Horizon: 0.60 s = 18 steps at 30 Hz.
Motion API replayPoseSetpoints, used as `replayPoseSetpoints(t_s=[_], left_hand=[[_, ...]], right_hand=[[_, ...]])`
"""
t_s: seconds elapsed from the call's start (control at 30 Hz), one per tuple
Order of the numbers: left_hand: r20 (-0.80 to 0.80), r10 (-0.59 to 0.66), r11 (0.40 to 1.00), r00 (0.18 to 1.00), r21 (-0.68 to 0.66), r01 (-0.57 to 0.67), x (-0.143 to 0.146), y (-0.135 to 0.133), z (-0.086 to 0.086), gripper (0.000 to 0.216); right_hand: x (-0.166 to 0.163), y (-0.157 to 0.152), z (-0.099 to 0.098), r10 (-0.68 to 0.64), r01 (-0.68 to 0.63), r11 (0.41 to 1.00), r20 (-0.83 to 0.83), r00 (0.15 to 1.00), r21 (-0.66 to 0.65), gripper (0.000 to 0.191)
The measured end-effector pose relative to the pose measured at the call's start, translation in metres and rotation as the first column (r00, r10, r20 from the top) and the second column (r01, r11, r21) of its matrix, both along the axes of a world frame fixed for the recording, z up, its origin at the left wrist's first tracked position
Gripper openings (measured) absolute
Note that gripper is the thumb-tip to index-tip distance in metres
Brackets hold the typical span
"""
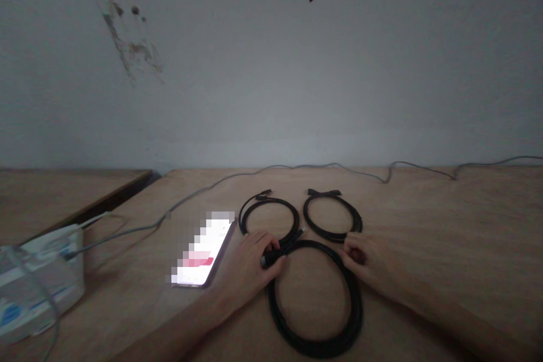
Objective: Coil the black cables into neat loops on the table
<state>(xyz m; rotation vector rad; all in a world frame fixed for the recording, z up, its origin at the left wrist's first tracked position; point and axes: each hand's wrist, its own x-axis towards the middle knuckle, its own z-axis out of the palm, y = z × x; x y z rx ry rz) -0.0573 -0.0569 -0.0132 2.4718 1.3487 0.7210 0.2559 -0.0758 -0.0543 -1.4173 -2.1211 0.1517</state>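
Three black coiled cables lie on the wooden table. A large coil (316, 339) is nearest me, and two smaller coils lie behind it: one on the left (250, 209), one on the right (354, 216). My left hand (250, 266) rests on the large coil's upper left part, fingers curled round its thick plug end. My right hand (367, 260) is at the coil's upper right edge, fingers curled on the cable where it meets the right small coil.
A lit phone (203, 251) lies flat just left of my left hand. A white box (38, 277) with clear plastic sits at the far left. A thin grey cable (297, 168) runs along the back of the table by the wall.
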Motion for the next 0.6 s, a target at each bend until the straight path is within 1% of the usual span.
replayPoseSetpoints(t_s=[0.1,0.17,0.23,0.3,0.37,0.43,0.6], left_hand=[[0.004,0.006,1.0,1.0,-0.002,-0.006,0.0,-0.001,0.0,0.01],[0.009,0.005,1.0,1.0,0.004,-0.005,-0.001,0.0,-0.001,0.01],[0.013,0.006,1.0,1.0,0.01,-0.007,-0.001,0.0,-0.003,0.01],[0.01,0.012,1.0,1.0,0.011,-0.012,-0.001,0.0,-0.003,0.011],[0.004,0.015,1.0,1.0,0.007,-0.015,-0.001,0.0,-0.002,0.012],[-0.003,0.017,1.0,1.0,0.003,-0.017,-0.001,-0.001,-0.001,0.012],[-0.012,0.02,1.0,1.0,0.004,-0.019,-0.001,-0.001,0.0,0.012]], right_hand=[[0.003,0.001,0.007,0.051,-0.052,0.998,0.017,0.999,0.04,0.034],[0.008,0.001,0.013,0.075,-0.077,0.995,0.03,0.997,0.067,0.036],[0.013,0.0,0.021,0.128,-0.131,0.988,0.04,0.991,0.086,0.029],[0.017,-0.002,0.027,0.223,-0.229,0.968,0.059,0.973,0.106,0.018],[0.018,-0.004,0.031,0.303,-0.315,0.938,0.101,0.948,0.141,0.023],[0.017,-0.004,0.03,0.33,-0.355,0.918,0.155,0.931,0.179,0.027],[0.015,0.004,0.018,0.312,-0.373,0.89,0.249,0.917,0.261,0.024]])
